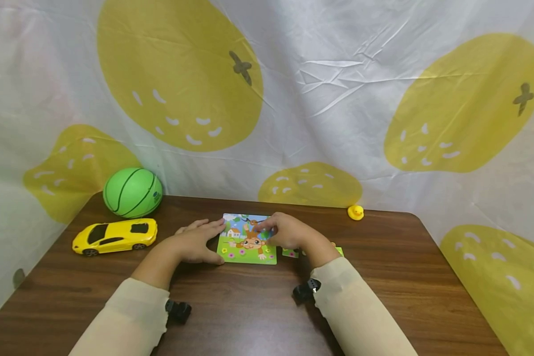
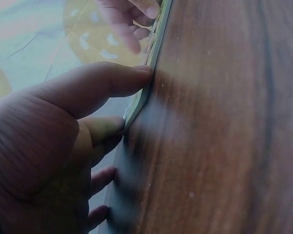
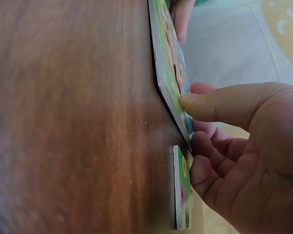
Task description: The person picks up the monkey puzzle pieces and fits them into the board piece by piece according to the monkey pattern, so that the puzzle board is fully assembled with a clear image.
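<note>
A picture puzzle board [image 1: 244,253] with a cartoon monkey and a small house lies flat on the table. My left hand [image 1: 198,242] spreads along its left side, fingers fairly straight; in the left wrist view the thumb rests on the board's edge [image 2: 137,106]. Over the upper right part is my right hand [image 1: 289,231], its index finger reaching onto the picture. The right wrist view shows that thumb touching the board face [image 3: 172,73] near the edge, other fingers bent. No piece shows between them. Beside the board lies a loose green puzzle piece [image 3: 182,192].
More puzzle pieces [image 1: 339,250] lie partly behind the right forearm. A yellow toy car [image 1: 117,236] and a green ball [image 1: 133,192] stand at the left. A yellow rubber duck [image 1: 355,212] sits near the table's back edge, before a hanging fruit-patterned cloth [image 1: 320,123].
</note>
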A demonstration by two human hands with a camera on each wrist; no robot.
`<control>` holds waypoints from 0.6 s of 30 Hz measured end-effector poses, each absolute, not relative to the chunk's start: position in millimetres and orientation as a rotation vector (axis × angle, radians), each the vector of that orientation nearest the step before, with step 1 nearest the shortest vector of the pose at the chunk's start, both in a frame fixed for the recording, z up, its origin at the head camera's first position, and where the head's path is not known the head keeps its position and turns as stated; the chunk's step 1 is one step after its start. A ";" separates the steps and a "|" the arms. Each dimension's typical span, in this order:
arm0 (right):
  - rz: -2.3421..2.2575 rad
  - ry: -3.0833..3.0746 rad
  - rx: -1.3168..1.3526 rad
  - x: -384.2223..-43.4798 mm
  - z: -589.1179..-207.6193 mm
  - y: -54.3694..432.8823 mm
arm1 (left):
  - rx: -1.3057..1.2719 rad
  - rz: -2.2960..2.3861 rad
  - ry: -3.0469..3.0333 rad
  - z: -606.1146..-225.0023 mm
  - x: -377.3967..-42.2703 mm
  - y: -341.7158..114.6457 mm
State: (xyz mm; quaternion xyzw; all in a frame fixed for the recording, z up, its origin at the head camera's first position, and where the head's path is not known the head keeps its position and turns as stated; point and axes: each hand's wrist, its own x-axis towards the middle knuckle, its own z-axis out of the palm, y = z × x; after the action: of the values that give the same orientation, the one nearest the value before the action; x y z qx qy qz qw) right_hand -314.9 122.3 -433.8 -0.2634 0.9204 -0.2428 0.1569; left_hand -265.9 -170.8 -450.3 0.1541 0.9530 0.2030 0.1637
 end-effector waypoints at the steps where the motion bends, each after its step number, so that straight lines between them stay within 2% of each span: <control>1: -0.694 2.631 -0.755 -315.2 -433.8 122.3 | 0.438 0.578 2.718 -450.4 -265.9 -170.9; 18: -0.623 2.653 -0.775 -316.8 -433.8 121.5 | 0.453 0.568 2.719 -450.8 -265.5 -171.5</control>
State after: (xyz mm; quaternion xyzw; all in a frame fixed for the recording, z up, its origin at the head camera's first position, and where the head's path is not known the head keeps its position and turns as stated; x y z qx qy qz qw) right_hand -316.8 121.5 -433.8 -0.2702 0.9252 -0.2175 0.1538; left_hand -265.5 -171.5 -450.8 0.1588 0.9532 0.1992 0.1627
